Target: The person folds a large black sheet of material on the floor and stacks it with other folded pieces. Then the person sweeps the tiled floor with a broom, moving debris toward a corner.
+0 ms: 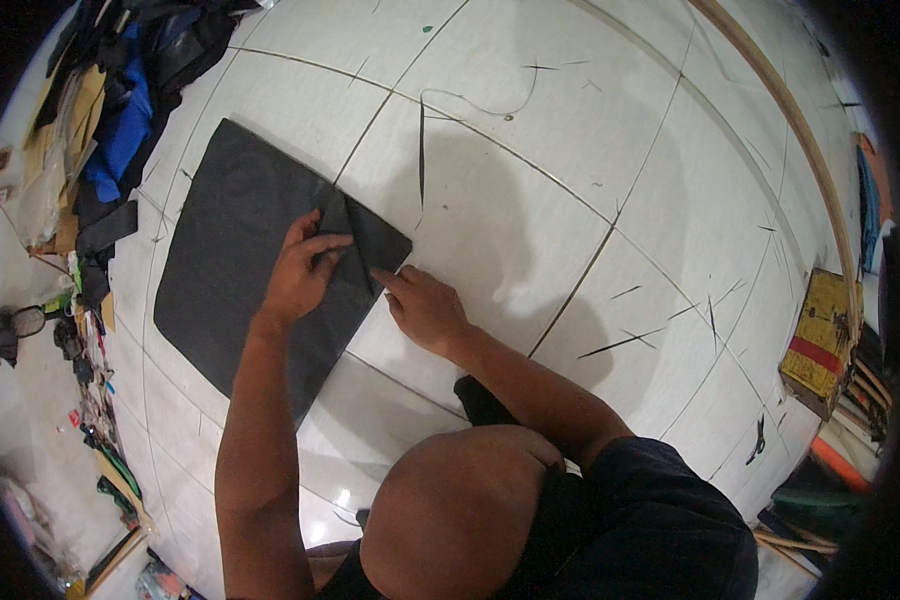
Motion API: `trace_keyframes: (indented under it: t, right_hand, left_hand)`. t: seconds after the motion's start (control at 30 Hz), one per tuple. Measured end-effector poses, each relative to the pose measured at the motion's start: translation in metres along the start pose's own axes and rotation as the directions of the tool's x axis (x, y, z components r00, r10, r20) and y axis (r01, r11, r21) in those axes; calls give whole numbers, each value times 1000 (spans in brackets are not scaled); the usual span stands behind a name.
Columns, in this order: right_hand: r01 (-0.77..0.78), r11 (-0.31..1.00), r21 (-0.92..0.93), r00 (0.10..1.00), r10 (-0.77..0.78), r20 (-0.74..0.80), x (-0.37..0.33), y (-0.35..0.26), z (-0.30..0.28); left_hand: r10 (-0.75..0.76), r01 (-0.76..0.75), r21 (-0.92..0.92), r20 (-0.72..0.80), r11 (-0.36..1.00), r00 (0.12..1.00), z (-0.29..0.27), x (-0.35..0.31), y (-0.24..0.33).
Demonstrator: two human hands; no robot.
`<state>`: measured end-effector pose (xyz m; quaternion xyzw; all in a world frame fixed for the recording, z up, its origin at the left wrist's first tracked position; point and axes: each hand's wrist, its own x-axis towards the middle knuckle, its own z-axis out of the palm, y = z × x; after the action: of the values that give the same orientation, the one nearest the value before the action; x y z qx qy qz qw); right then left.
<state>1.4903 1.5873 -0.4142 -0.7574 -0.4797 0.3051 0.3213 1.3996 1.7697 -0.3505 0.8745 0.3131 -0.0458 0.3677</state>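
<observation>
A large black fabric sheet lies on the white tiled floor in front of me, left of the middle. Near its right-hand end a crease or fold runs across it, slightly raised. My left hand rests on the sheet beside this fold, fingers spread, the index finger reaching toward the crease. At the sheet's right edge is my right hand, its index finger stretched onto the black material and the other fingers partly curled. Neither hand visibly grips anything.
Thin black scraps and a long dark strip lie on the tiles. Heaped fabric, with a blue piece, lines the left side. At right stand a yellow box and a curved pale rod; small black scissors lie nearby.
</observation>
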Motion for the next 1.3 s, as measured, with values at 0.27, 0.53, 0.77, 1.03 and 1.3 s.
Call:
trace_keyframes:
  t: [0.27, 0.53, 0.77, 1.03, 1.3]
  right_hand:
    - [256, 964, -73, 931, -226, 286, 35, 5, -24]
    - [377, 919, -117, 873, -310, 378, 76, -8, -44]
    - [479, 860, -177, 857, -416, 303, 75, 23, -60]
    - [622, 763, -175, 743, -504, 441, 97, 14, -67]
    - [489, 866, -106, 821, -416, 391, 118, -10, -63]
  left_hand:
    - [-70, 7, -108, -587, 994, 806, 41, -62, 1]
    - [-282, 282, -60, -401, 957, 871, 58, -87, -3]
    - [-371, 306, -221, -378, 926, 848, 38, -83, 0]
    - [-209, 169, -130, -416, 977, 885, 48, -85, -43]
    - [-263, 218, -169, -326, 961, 908, 40, -86, -30]
